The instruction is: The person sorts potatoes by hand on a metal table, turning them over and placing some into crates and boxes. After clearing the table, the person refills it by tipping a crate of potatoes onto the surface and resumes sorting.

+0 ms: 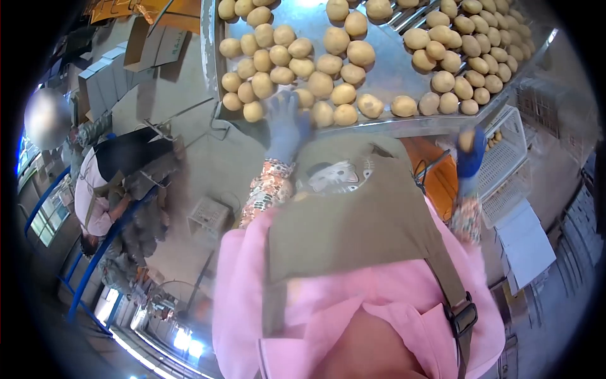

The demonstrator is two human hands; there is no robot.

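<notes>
My left hand (288,124), in a blue-grey glove, lies at the near edge of a metal sorting table (398,69). Its fingers are stretched out among the potatoes, beside a potato (304,98); nothing shows in its grasp. Off the table's right front corner, my right hand (471,158), in a darker blue glove, is closed around a potato (466,140). That hand is above and beside a white plastic crate (510,142). Many loose potatoes (281,55) are spread over the table's left part, with a denser group (480,47) on the right.
Another white crate (505,196) stands near my right side, with a white board (525,243) by it. On the left, another person (101,183) is near a blue rail (95,265). Cardboard boxes (107,79) stand behind, and a small crate (209,216) is on the floor.
</notes>
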